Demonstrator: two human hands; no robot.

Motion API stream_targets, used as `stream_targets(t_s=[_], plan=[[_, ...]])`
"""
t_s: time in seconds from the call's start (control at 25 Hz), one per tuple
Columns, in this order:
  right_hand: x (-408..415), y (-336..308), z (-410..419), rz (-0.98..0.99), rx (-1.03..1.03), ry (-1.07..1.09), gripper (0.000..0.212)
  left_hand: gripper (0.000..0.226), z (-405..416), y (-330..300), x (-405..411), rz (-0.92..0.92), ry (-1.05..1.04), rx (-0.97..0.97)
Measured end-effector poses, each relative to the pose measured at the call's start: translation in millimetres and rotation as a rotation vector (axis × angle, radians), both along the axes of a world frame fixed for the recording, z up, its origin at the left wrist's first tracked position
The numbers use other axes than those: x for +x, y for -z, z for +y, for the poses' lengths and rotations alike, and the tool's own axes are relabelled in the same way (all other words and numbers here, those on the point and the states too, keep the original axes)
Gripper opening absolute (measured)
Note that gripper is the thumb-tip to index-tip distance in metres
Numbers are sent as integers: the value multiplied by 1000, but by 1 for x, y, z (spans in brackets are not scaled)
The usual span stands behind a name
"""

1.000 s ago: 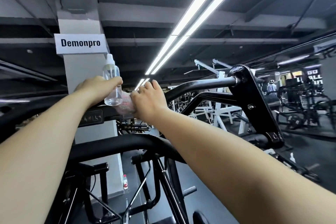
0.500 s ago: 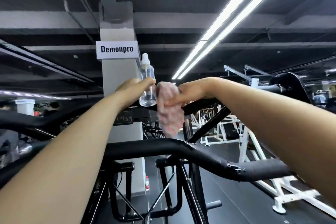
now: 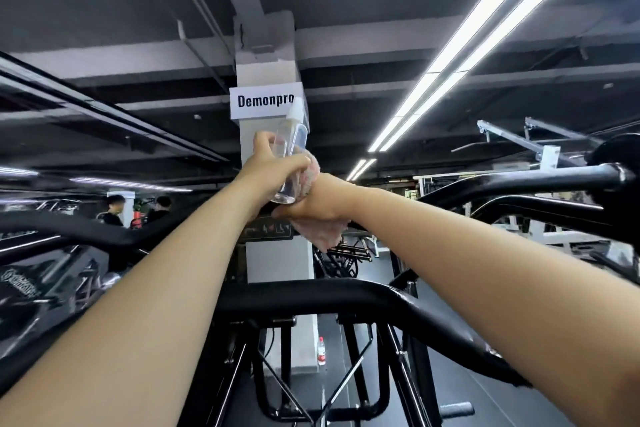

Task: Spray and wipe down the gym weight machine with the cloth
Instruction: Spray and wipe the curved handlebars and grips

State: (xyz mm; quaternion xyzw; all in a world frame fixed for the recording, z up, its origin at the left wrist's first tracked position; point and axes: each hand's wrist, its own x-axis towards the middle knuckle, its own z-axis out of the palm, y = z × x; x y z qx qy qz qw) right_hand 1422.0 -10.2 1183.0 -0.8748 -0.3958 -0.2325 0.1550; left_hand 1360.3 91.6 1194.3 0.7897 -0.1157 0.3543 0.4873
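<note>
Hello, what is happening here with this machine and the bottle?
A person is cleaning a black gym weight machine. The left hand grips a clear spray bottle, held up near the pillar sign. The right hand presses a pinkish cloth against an upper bar of the machine. Whether spray is coming out cannot be seen.

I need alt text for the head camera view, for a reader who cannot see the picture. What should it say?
Two bare arms reach up to a black gym machine bar: the left hand holds a clear spray bottle, and the right hand presses a pink cloth on the bar. Behind stands a white pillar with a "Demonpro" sign, under long ceiling lights.
</note>
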Motion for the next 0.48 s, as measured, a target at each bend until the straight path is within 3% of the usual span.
stream_targets(t_s=[0.08, 0.2, 0.28, 0.36, 0.48], plan=[[-3, 8, -5, -84, -137, 113, 53, 55, 0, 0, -2, 44, 31, 30], [-6, 23, -12, -307, -85, 183, 24, 35, -5, 3, -4, 8, -32, 92], [-6, 34, -21, -420, 6, 222, 34, 47, -7, 5, -2, -27, -117, 191], [-5, 42, -36, -606, -122, 316, 45, 57, -11, 5, -1, -1, -204, 311], [-10, 54, -64, -717, -304, 438, 50, 62, -12, 6, 2, 96, -323, 511]])
